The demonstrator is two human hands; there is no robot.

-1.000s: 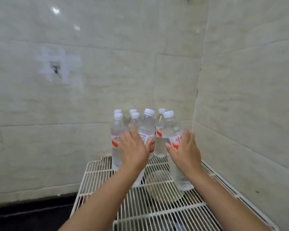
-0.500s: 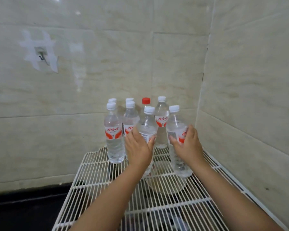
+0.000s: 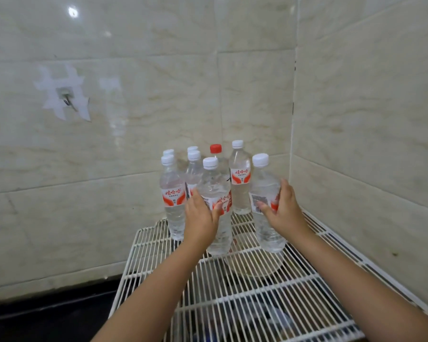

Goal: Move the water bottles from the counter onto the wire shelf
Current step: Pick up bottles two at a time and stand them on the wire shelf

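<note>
Left hand [image 3: 201, 219] wraps clear plastic water bottle [image 3: 216, 211], right hand [image 3: 283, 211] grips second clear bottle [image 3: 266, 203]; both upright on white wire shelf [image 3: 269, 292], beside bottle cluster [image 3: 183, 178], probably for compact rows

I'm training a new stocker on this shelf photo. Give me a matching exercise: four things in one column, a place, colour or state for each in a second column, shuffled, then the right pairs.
Things
1. left hand
2. right hand
3. red-capped bottle
4. wall hook

Descriptions
A. stands in the back row, the only cap that is not white
B. grips the bottle nearest the right wall
C. fixed to the tiles, far left
D. grips the front middle bottle

Pairs: 1-D, 2-B, 3-A, 4-C
</note>
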